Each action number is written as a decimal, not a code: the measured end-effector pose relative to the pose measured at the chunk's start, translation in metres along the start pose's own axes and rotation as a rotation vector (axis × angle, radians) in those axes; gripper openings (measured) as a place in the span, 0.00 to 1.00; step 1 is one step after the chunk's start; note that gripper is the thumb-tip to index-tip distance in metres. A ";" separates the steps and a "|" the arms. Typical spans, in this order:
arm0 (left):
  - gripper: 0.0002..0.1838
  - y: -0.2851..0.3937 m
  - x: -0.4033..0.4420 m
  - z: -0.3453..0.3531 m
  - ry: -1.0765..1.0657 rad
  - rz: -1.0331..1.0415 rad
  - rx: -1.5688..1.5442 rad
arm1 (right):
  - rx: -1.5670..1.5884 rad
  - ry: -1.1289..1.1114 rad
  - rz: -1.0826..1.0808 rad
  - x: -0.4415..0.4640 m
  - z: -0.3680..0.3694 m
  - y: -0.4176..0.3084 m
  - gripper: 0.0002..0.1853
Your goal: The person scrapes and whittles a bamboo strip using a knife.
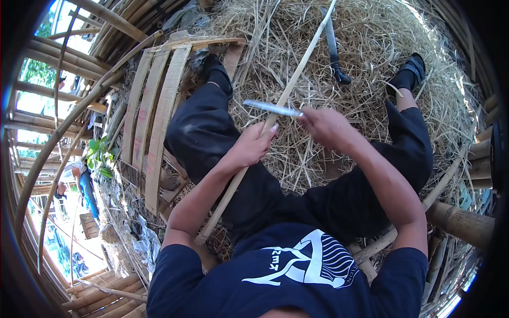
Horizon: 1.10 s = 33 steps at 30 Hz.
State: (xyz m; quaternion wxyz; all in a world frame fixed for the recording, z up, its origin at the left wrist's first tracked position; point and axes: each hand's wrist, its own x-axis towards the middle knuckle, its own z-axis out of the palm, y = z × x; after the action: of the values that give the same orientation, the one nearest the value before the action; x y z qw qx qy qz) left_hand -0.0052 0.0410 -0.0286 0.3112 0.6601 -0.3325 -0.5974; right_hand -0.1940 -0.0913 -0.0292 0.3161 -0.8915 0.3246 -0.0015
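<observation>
My left hand (252,143) is closed around a long pale bamboo strip (301,68). The strip slants from beside my left elbow, across my lap, to the top of the view. In my right hand (327,126) is a knife (271,108), its handle hidden in my fist. The shiny, slightly blurred blade crosses the strip just beyond my left hand; it looks to be against it. Farther out, a second blade with a black handle (336,66), like a machete, lies on the shavings between my feet.
Bamboo shavings (371,47) cover the ground around my outstretched legs. A slatted wooden pallet (154,114) is beside my left leg. A thick bamboo pole (460,224) lies at the right. Bamboo railings (58,58) line the left side, with another person (79,177) beyond.
</observation>
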 end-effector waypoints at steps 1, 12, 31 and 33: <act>0.12 -0.005 0.003 -0.001 0.041 0.078 0.104 | 0.061 0.059 0.097 0.007 -0.006 0.007 0.16; 0.16 0.003 -0.011 -0.002 0.267 0.238 0.554 | 0.178 0.185 0.150 0.035 0.012 0.040 0.17; 0.13 0.003 -0.004 -0.009 0.349 0.329 0.696 | -0.172 0.216 -0.169 0.053 0.014 0.042 0.20; 0.13 0.002 -0.004 -0.011 0.335 0.329 0.707 | -0.192 0.268 -0.243 0.059 0.016 0.049 0.21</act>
State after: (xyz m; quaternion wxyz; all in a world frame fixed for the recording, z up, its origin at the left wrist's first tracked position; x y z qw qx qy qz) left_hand 0.0051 0.0431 -0.0236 0.2063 0.7523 -0.5627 -0.2737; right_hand -0.1720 -0.1450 -0.0817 0.1813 -0.9420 0.2523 -0.1273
